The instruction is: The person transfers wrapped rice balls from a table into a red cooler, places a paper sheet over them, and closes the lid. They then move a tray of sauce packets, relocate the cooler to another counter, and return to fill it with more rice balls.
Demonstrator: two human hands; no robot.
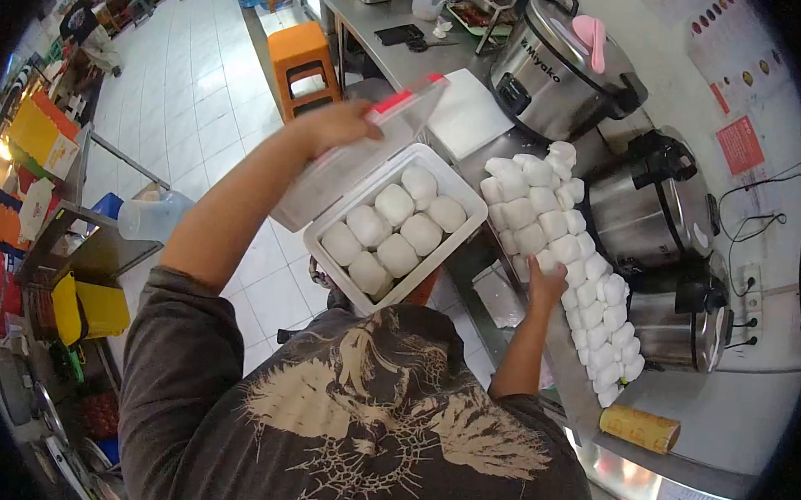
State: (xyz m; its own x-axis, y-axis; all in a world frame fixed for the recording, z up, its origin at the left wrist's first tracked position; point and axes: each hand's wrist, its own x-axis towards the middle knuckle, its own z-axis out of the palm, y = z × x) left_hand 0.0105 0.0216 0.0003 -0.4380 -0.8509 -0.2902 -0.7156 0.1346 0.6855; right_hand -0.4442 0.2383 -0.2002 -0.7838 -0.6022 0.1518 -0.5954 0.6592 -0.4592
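Dark printed shirt in front, both hands out over wrapped white portions.

Left hand (335,124) grips the clear lid (355,157) tilted up beside the white box (328,257) of round buns (396,254); right hand (546,285), fingers closed on a wrapped portion, touches the long row of packets (572,259) on the steel tabletop (401,64), which runs away rightward of the box, nearer that hand.
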